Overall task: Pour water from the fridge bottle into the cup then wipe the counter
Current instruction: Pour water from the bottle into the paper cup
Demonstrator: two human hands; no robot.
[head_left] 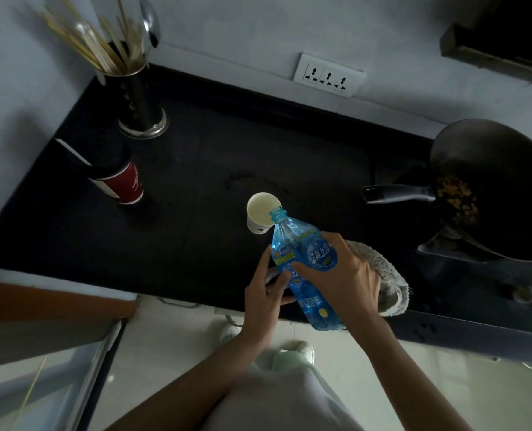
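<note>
A blue plastic bottle [302, 262] with its cap off is tilted, and its open neck rests over the rim of a white paper cup [260, 213] standing on the black counter [196, 181]. My right hand [342, 275] grips the bottle's middle from the right. My left hand [266, 293] supports the bottle from the left, fingers against its lower body. A grey cloth [389, 281] lies on the counter's front edge, partly hidden behind my right hand.
A red and black canister [118, 178] and a metal holder with chopsticks [134, 98] stand at the left. A dark wok [491, 194] with food sits on the stove at the right, handle pointing left. A wall socket [328, 75] is behind.
</note>
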